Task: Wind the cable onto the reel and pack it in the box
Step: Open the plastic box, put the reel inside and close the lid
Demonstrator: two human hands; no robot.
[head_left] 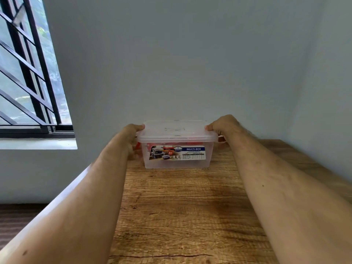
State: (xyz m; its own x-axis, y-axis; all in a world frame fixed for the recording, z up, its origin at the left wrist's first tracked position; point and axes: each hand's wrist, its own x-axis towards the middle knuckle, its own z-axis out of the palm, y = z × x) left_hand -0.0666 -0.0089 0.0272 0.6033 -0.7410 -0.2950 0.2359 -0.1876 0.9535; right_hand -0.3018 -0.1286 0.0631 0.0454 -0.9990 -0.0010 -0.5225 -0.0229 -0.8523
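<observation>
Two bare hands clasp a clear plastic box [177, 155] between them on the wooden table [181, 206]: the left hand [131, 136] curls its fingers on the lid's left end, the right hand [222, 126] on the right end. The lid [176, 131] sits on top. Something red shows faintly inside. The front label [178, 153] reads "JOYO MULTI-BOX".
</observation>
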